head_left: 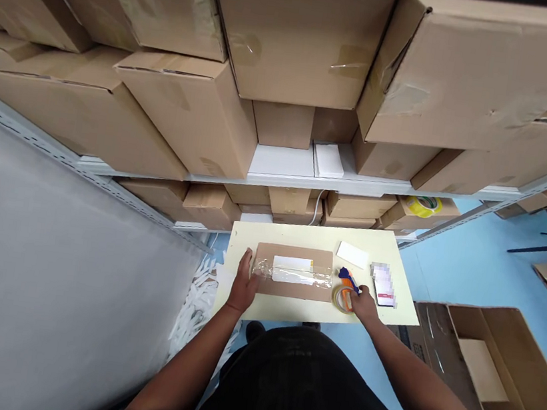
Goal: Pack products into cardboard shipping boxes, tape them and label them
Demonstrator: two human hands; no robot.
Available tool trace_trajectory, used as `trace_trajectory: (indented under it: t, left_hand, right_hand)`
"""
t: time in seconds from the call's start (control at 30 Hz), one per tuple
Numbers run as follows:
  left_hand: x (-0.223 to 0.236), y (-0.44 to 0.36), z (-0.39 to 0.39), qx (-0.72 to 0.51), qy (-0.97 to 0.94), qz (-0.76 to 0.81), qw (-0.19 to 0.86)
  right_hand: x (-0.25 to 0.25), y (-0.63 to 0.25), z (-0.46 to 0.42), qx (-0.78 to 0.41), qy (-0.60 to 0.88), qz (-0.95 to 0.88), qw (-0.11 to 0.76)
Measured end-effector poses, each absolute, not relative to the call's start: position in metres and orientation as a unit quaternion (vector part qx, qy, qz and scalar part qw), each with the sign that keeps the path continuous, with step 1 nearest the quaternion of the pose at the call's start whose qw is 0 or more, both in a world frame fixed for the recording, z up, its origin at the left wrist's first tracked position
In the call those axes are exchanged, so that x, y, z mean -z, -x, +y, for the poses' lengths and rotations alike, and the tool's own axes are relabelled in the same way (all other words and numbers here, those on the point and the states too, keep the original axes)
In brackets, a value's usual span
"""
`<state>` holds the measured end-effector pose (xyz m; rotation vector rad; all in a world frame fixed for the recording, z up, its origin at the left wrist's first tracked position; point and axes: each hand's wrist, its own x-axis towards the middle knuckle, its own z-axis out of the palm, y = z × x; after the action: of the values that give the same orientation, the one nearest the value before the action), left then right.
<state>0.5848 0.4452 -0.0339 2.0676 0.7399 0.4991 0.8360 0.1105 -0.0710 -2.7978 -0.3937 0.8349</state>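
A cardboard box (pixel 292 291) lies flat on the pale table, with a white label (pixel 292 270) on its top. A strip of clear tape crosses the label from side to side. My left hand (pixel 243 285) rests against the box's left edge, fingers stretched out and thumb towards the box. Just off the box's right edge, my right hand (pixel 364 303) is closed on the handle of an orange and blue tape dispenser (pixel 348 279). A roll of clear tape (pixel 340 298) sits on the dispenser.
On the pale table (pixel 270 309) are a white box (pixel 352 254) and a phone (pixel 382 285). A shelf (pixel 279 162) stacked with cardboard boxes stands behind, with yellow tape rolls (pixel 423 205) lower right. A large open carton (pixel 510 357) is at right, paper strips (pixel 195 302) at left.
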Motion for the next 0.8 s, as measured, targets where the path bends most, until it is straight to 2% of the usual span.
trace_trajectory:
  t: [0.13,0.3,0.37,0.47,0.53,0.6,0.7,0.8]
  left_hand:
    - [0.059,-0.559,0.446,-0.142,-0.7,0.363,0.599]
    - [0.088,-0.531,0.447,-0.077,-0.614,0.333,0.711]
    - [0.093,-0.528,0.45,-0.055,-0.605,0.332,0.721]
    - [0.096,-0.533,0.456,-0.005,-0.634,0.322,0.703]
    - [0.096,-0.54,0.457,0.025,-0.659,0.305,0.688]
    - [0.094,-0.545,0.456,0.031,-0.674,0.293,0.678]
    - [0.089,-0.545,0.451,-0.005,-0.685,0.293,0.667]
    - [0.081,-0.534,0.449,-0.027,-0.691,0.312,0.652]
  right_hand:
    - [0.092,-0.831,0.122,-0.268,0.951,-0.113,0.102]
    - [0.096,-0.829,0.125,-0.229,0.963,-0.106,0.095]
    - [0.091,-0.823,0.124,-0.189,0.97,-0.107,0.107]
    - [0.086,-0.799,0.125,-0.152,0.945,-0.199,0.212]
    - [0.084,-0.775,0.13,-0.197,0.891,-0.276,0.301]
    - [0.083,-0.752,0.139,-0.252,0.857,-0.278,0.353]
    - [0.077,-0.733,0.158,-0.23,0.871,-0.202,0.385]
    - [0.062,-0.733,0.174,-0.177,0.9,-0.165,0.363]
